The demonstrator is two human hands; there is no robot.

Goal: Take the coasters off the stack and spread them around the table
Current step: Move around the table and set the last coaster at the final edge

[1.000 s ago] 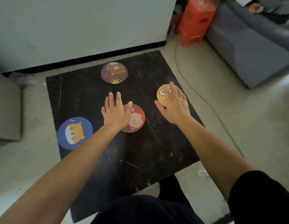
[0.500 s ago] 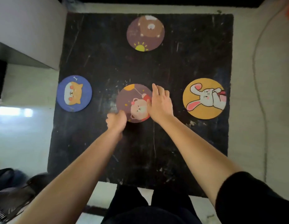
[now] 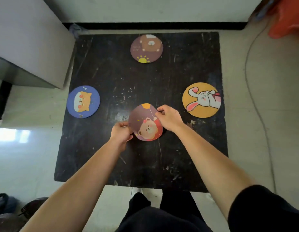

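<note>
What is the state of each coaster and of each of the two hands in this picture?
Balloon bear coaster: held at its edges by both hands, seems lifted and tilted.
Brown bear coaster: flat on table, untouched.
Blue dog coaster: flat, overhanging the table's left edge.
Yellow rabbit coaster: flat, untouched.
Left hand: pinching the coaster.
Right hand: pinching the coaster.

Black scuffed square table point(image 3: 142, 164). On it: brown bear coaster point(image 3: 146, 48) at far edge, blue dog coaster point(image 3: 83, 101) overhanging left edge, yellow rabbit coaster point(image 3: 201, 100) near right edge, all well apart.
</note>
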